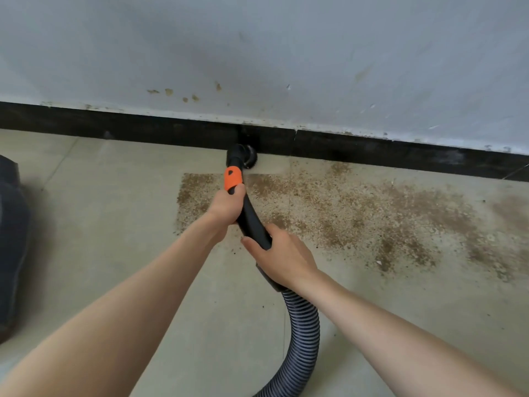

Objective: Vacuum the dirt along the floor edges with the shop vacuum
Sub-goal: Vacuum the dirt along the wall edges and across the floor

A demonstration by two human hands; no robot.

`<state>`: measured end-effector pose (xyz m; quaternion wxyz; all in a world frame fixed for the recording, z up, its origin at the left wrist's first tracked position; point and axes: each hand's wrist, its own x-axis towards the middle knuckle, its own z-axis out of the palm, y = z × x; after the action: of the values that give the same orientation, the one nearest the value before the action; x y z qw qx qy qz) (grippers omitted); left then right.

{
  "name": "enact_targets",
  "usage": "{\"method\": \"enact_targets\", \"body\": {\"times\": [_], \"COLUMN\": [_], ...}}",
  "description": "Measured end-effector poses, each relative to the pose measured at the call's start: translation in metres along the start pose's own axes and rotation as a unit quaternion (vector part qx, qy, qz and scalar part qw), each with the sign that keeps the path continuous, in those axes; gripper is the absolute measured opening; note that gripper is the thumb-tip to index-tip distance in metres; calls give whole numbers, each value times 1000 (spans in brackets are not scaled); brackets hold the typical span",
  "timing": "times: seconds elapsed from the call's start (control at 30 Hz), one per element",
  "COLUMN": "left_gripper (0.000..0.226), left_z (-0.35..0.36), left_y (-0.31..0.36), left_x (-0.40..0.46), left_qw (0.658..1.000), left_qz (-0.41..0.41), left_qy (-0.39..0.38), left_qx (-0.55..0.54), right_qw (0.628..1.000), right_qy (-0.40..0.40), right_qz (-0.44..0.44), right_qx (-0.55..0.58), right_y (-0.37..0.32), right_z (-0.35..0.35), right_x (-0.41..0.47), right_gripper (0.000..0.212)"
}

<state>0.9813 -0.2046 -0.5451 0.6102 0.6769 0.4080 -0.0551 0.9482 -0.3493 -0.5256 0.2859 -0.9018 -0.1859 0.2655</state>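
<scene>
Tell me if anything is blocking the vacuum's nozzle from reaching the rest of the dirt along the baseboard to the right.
Nothing visible does. The round black brush nozzle sits against the black baseboard, and the brown scattered dirt spreads rightward over bare beige floor tile.

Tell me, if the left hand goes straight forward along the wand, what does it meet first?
Probably the orange collar just ahead of the left hand, then the brush nozzle against the black baseboard.

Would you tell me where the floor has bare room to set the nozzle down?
Bare tile lies left of the dirt, between the baseboard and the dark object. To the right, dirt covers the floor. Near the hose it is mostly bare.
</scene>
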Motion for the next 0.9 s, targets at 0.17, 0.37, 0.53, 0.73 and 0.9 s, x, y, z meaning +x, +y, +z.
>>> {"method": "enact_targets", "body": {"times": [0.17, 0.37, 0.53, 0.73, 0.9], "left_gripper": [47, 45, 44, 35, 27], "left_z": [-62, -115, -103, -52, -3], "left_y": [-15, -39, -48, -18, -10], "left_x": [-10, -29, -35, -36, -40], "left_qw": [994, 987, 992, 999, 999], "left_qz": [2, -39, -46, -9, -7], "left_qy": [93, 121, 96, 47, -12], "left_qx": [-53, -97, -62, -12, 29], "right_qw": [995, 982, 985, 996, 998], "right_qy": [-43, -127, -131, -73, -28], "right_qz": [-82, -127, -106, -57, 2], "right_qx": [-44, -59, -48, 6, 53], "right_y": [-38, -71, -57, -26, 7], "right_z": [16, 42, 42, 20, 6], "right_x": [7, 8, 2, -7, -26], "right_gripper": [39, 36, 39, 36, 35]}}
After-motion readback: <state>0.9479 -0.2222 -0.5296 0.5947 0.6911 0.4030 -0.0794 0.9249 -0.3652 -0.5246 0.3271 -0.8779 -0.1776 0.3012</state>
